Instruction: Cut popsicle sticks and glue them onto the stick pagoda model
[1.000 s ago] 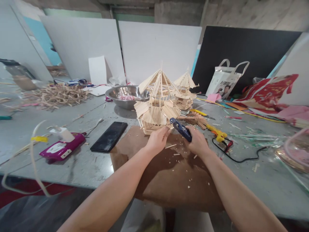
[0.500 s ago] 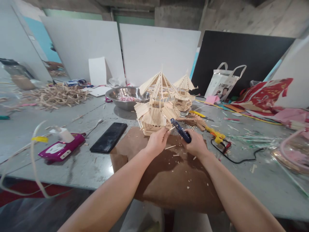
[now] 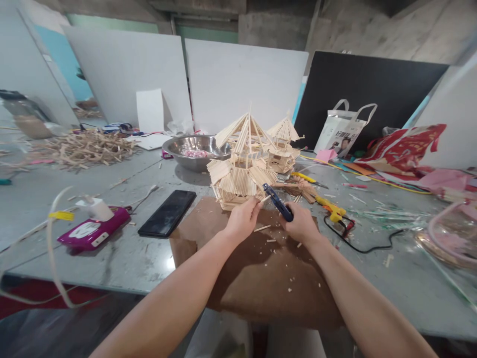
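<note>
The left hand (image 3: pixel 241 219), its grip pinched on a thin stick (image 3: pixel 266 199), should stay steady while the right hand (image 3: pixel 301 223), clamped around the blue cutter (image 3: pixel 278 203), lines up squarely.

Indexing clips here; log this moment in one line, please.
left hand: pinching thin stick | right hand: gripping dark-blue tool | ahead: front stick model | below: brown board

Bowl (image 3: pixel 186 162) partly behind stick house (image 3: pixel 238 180)
</note>
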A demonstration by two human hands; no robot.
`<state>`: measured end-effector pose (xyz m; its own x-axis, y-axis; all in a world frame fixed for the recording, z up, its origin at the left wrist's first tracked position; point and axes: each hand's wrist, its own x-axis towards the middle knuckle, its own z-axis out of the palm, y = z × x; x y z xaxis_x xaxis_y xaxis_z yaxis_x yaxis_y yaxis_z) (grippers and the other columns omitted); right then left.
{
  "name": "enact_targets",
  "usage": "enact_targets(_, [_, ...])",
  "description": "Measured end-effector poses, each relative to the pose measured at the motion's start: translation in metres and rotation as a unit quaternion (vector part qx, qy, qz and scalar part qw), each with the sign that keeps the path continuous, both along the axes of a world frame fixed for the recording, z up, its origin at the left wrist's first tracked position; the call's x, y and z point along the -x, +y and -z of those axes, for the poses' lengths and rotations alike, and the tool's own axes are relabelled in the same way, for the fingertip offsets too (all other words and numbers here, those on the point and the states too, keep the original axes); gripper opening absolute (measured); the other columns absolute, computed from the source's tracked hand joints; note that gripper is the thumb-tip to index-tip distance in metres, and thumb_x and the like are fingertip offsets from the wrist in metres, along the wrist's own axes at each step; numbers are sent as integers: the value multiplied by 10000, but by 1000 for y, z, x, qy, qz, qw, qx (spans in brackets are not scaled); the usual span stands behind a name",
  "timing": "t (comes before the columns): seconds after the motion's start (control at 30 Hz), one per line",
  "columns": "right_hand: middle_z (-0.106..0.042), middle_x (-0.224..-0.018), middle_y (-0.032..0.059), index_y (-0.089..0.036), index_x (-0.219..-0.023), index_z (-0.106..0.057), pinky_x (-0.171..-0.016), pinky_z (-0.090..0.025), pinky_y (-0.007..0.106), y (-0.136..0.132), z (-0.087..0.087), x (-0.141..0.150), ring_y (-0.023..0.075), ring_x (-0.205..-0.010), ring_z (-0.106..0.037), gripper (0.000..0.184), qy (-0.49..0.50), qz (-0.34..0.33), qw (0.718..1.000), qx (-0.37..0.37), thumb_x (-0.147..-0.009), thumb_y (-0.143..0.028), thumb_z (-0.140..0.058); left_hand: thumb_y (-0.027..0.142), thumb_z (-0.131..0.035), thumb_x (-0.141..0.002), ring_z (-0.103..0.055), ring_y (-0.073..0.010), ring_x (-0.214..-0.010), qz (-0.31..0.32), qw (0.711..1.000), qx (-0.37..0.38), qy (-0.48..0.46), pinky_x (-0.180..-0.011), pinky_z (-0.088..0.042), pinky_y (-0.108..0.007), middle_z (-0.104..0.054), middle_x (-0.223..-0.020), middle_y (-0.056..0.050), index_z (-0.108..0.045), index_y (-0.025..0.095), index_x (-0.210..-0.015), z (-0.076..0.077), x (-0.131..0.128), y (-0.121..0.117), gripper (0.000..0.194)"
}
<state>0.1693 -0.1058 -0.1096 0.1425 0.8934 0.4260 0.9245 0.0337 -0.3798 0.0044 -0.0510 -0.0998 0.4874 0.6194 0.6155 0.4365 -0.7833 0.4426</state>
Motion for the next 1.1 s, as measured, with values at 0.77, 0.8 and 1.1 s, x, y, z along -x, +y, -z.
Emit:
enact_targets(0.77, [-613,-712,49,-185,-790,-530,-589,-336,257,1,0,2,191,-669,-547,203,-15,30,999,33,-642,-293,-443,274,-302,-808,-468,-102,-525,-22,999,17,19,-510,-326,-198,-490,-569,-5,-458,160,-678,2,-1,3,233])
enact_targets(0.8, [-613,-709,49,-185,-789,-530,-585,-335,255,1,-1,2,189,-665,-547,201,-15,31,999,33,-643,-293,-444,275,-302,-808,-467,-102,-523,-22,999,21,19,-510,-325,-198,-491,-569,-5,-457,160,-676,2,-1,3,234])
enact_targets(1.1, [-613,-709,52,-183,-769,-529,-581,-338,245,1,-1,3,184,-669,-547,190,-18,36,999,36,-658,-306,-437,293,-305,-807,-451,-95,-498,-28,999,37,17,-504,-317,-197,-472,-536,8,-470,162,-659,0,-2,3,258])
